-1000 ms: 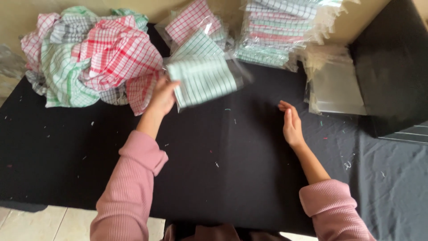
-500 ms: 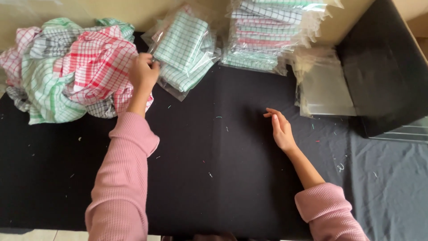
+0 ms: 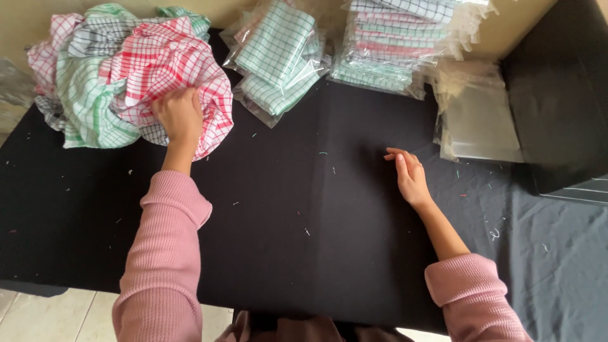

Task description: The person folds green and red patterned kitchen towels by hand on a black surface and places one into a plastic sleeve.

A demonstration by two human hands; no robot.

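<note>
1. The left hand has its grip clenched on a red-checked cloth, which lies crumpled at the far left of the black tabletop.
2. The cloth is bunched, so no long axis or direction can be told; it rests on top of a loose heap of green and grey checked cloths.
3. The right hand lies on the tabletop right of centre, grip released, holding nothing, fingers pointing far-left.
4. Clear bags holding folded green-checked cloths lie at the far centre.
5. A taller stack of bagged cloths stands to their right.
6. Empty clear bags lie at the far right.
</note>
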